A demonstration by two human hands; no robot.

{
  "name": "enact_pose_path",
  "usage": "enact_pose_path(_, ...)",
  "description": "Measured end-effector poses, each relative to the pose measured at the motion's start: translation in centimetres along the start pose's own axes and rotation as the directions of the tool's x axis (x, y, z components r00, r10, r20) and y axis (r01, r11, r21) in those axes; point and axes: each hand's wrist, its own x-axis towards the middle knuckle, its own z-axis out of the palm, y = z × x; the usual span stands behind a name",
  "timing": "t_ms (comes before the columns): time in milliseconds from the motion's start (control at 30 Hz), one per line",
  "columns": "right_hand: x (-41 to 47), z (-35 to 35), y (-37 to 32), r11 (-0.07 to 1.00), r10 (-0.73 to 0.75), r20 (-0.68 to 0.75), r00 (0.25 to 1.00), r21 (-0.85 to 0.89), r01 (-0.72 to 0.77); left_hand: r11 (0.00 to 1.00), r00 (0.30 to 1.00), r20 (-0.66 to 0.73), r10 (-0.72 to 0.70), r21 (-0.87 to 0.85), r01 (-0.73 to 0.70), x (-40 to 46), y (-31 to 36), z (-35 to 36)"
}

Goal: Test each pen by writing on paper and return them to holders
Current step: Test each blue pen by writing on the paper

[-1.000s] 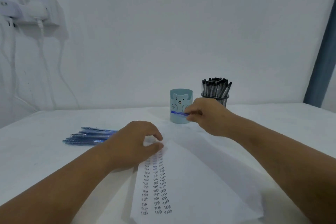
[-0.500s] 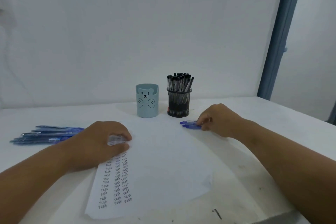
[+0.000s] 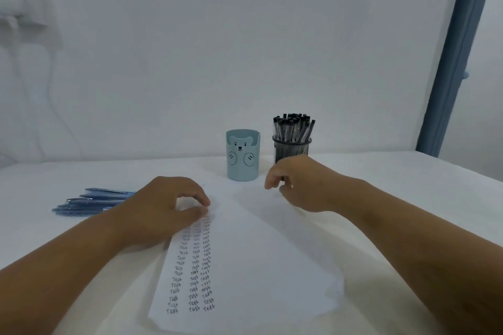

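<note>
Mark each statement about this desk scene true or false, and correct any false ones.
1. The black mesh holder is full of black-capped pens. True.
2. The left hand rests on the top of the paper. True.
3. The right hand is writing on the paper with a pen. False: no pen shows in it; it hangs near the mesh holder.
4. The blue pens stand in the bear holder. False: they lie loose on the table, left of the paper.
5. The paper is blank. False: columns of "Test" are written on it.
</note>
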Motion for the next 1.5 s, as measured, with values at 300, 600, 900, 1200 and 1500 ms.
enact_pose_path(300, 5.8, 3.9, -6.7, 0.977, -0.212, 0.073, 0.975, 0.026, 0.211, 0.976, 0.973, -0.084, -0.217, 0.018, 0.219, -0.2, -2.7, -5.1)
enact_pose_path(600, 6.8, 7.7, -6.1, 0.946, -0.276, -0.051, 0.96, 0.161, 0.28, 0.921, 0.931, 0.14, -0.336, 0.257, 0.294, -1.9, -4.1, -8.9)
enact_pose_path(900, 6.9, 8.3, -5.8, 0.923, -0.29, -0.089, 0.953, 0.236, 0.303, 0.943, 0.962, 0.103, -0.252, 0.248, 0.22, -1.4, -5.4, -7.8)
enact_pose_path(1200, 6.7, 8.2, -6.0, 0.928, -0.269, -0.072, 0.96, 0.248, 0.279, 0.944, 0.983, 0.061, -0.173, 0.294, 0.148, -0.9, -5.2, -5.9)
enact_pose_path(1500, 6.3, 8.1, -5.9, 0.934, -0.267, -0.071, 0.961, 0.229, 0.276, 0.924, 0.976, 0.095, -0.196, 0.35, 0.151, -0.8, -4.7, -5.4)
